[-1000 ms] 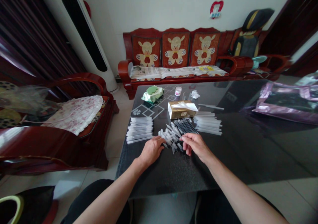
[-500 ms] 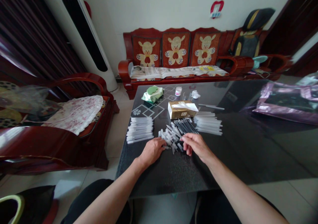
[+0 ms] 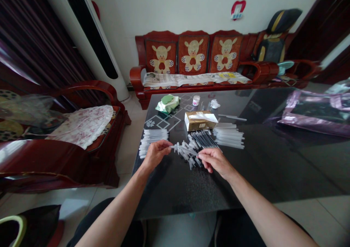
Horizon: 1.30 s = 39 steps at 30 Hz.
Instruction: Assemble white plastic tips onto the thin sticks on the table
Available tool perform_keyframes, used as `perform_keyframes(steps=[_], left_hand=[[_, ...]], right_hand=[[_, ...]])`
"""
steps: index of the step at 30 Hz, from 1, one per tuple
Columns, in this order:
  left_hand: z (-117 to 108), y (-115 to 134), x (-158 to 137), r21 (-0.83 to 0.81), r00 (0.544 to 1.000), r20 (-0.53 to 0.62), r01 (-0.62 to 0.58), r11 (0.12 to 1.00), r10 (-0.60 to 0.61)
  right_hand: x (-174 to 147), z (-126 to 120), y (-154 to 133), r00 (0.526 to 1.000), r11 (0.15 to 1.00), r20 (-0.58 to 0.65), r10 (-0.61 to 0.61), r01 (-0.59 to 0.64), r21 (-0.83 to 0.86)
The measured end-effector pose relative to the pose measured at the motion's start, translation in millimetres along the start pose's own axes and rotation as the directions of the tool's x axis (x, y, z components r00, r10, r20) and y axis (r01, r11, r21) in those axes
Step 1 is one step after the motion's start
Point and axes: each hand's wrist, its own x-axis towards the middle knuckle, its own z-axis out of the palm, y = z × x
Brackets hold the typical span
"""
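Observation:
My left hand (image 3: 157, 151) pinches a small whitish piece, perhaps a pen cap (image 3: 172, 146), just left of a loose pile of small white and black pen parts (image 3: 193, 162). Between the fingertips of my right hand (image 3: 214, 159) is a translucent white pen barrel (image 3: 189, 151), its far end pointing left over the pile. A fan of thin dark pen refills (image 3: 204, 139) lies behind the pile. White pens (image 3: 154, 136) lie in a row by my left hand, and a stack of pale pen barrels (image 3: 229, 135) lies beyond my right hand.
A gold tissue box (image 3: 201, 121) stands behind the refills. Further back on the dark table (image 3: 268, 166) are a green wipes packet (image 3: 167, 104), a small white jar (image 3: 196, 100), a crumpled tissue (image 3: 215, 104) and a long pale stick (image 3: 232, 118). A purple-edged bag (image 3: 314, 115) lies right.
My left hand has risen from the table beside the pile and moved left and away from me, now with a small whitish piece. The barrel in my right hand has tilted flatter.

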Motion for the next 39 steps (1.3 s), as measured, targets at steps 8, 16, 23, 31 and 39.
perform_keyframes(steps=[8, 16, 23, 31, 39], left_hand=[[6, 2, -1, -0.005, 1.000, 0.024, 0.014, 1.000, -0.014], [17, 6, -6, -0.258, 0.988, 0.052, 0.154, 0.954, -0.146], [27, 3, -9, -0.489, 0.974, 0.055, 0.217, 0.845, -0.218], [44, 3, -14, -0.455, 0.977, -0.029, 0.173, 0.874, -0.209], [58, 2, -20, -0.470, 0.979, -0.139, 0.067, 0.880, -0.149]], right_hand=[[0, 2, 0, 1.000, 0.999, 0.027, 0.004, -0.003, -0.040], [-1, 2, 0, 0.999, 1.000, 0.053, 0.006, -0.004, -0.030], [-6, 23, -14, 0.988, 0.971, 0.043, -0.146, 0.151, -0.186], [-12, 45, -13, 0.927, 0.674, 0.034, -0.374, 0.297, -0.676], [-17, 49, -11, 0.905, 0.557, 0.042, -0.423, 0.297, -0.776]])
